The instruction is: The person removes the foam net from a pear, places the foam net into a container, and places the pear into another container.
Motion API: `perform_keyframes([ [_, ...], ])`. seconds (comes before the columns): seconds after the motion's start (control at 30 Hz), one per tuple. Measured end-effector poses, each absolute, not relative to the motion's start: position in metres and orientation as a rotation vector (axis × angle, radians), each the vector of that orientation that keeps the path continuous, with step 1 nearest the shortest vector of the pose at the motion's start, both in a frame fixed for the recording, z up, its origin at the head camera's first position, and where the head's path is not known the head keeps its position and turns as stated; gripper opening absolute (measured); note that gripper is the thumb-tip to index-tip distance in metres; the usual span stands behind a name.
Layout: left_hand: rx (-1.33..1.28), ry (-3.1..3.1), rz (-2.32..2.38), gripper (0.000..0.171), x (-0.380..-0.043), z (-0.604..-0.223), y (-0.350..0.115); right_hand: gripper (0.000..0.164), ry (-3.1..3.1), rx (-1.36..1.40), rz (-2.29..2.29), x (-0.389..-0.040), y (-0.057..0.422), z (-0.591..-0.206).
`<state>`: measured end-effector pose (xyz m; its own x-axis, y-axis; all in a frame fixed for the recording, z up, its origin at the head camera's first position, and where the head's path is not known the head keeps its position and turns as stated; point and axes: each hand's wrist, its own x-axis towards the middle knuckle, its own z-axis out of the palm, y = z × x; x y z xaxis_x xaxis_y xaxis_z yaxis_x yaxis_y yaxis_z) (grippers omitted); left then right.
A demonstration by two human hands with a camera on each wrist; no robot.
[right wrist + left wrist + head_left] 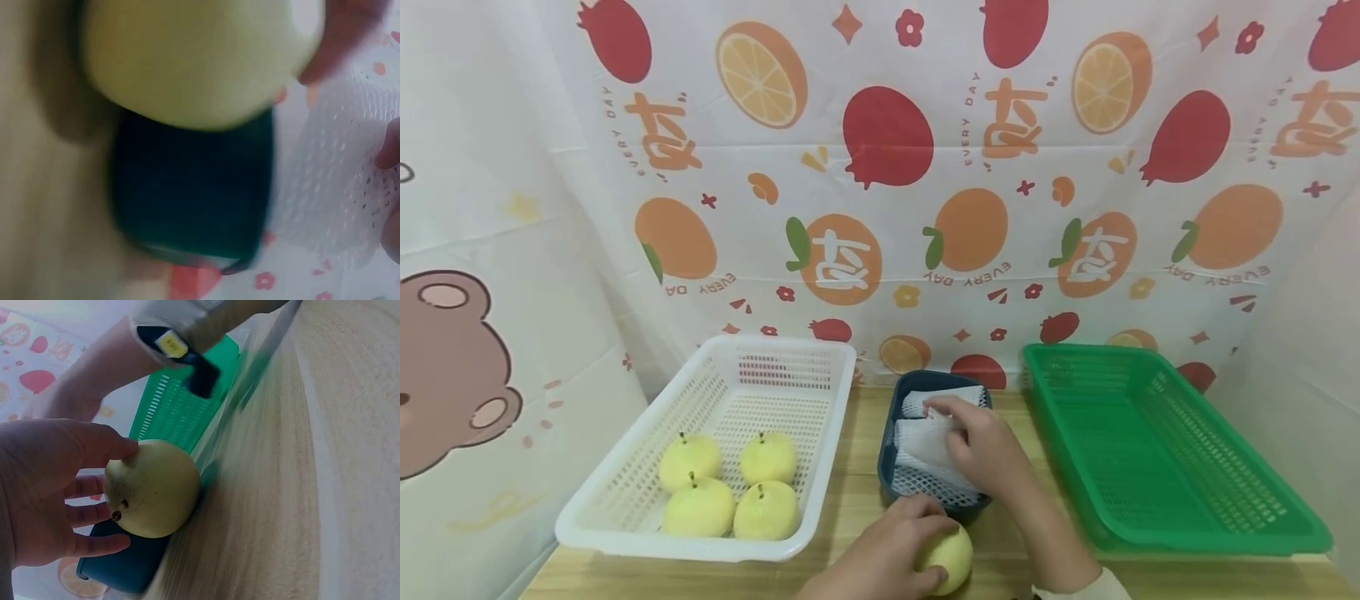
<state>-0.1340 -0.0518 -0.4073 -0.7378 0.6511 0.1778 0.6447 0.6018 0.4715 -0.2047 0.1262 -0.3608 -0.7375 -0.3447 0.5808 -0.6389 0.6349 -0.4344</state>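
My left hand [887, 546] holds a round yellow-green pear [951, 560] close to the table's front. In the left wrist view, the thumb lies on the pear [159, 487] and the fingers spread along its other side, its stem showing. Just beyond is a small dark blue basket [886, 471] containing white foam net sleeves [925, 446]. Over that basket, my right hand [988, 450] pinches a foam net sleeve. The right wrist view shows this netting [331, 175] at the fingertips, beside the basket's dark wall [194, 187]; much of the hand is out of frame there.
On the left stands a white basket [831, 467] with several pears [767, 508] in its near part. A green basket [1217, 533] stands on the right. Behind the wooden table [850, 500] hangs a fruit-printed cloth [887, 217].
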Motion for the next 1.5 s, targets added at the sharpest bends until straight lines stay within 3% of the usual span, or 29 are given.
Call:
perform_keyframes([
  [0.2,1.1,2.746,0.817,0.04,-0.134,-0.407,-0.052,0.045,-2.771,0.802,0.957,-0.226,0.115,-0.349],
  [0.43,1.153,2.758,0.778,0.039,-0.134,-0.411,-0.048,0.053,-2.887,0.791,0.35,-0.243,0.111,-0.386],
  [0.53,1.176,2.775,0.752,0.04,-0.135,-0.411,-0.048,0.042,-2.848,0.786,0.291,-0.24,0.112,-0.39],
  [0.63,1.189,2.785,0.741,0.04,-0.136,-0.41,-0.048,0.029,-2.888,0.905,0.341,-0.238,0.114,-0.389],
  [0.83,1.203,2.765,0.758,0.046,-0.135,-0.409,-0.049,0.023,-3.087,1.116,0.328,-0.234,0.119,-0.393],
  [1.17,1.271,2.713,0.793,0.069,-0.136,-0.414,-0.051,0.028,-3.011,1.088,0.628,-0.222,0.131,-0.391],
  [1.5,1.046,2.661,0.702,0.065,-0.133,-0.411,-0.054,0.029,-2.807,0.957,0.97,-0.2,0.144,-0.388],
])
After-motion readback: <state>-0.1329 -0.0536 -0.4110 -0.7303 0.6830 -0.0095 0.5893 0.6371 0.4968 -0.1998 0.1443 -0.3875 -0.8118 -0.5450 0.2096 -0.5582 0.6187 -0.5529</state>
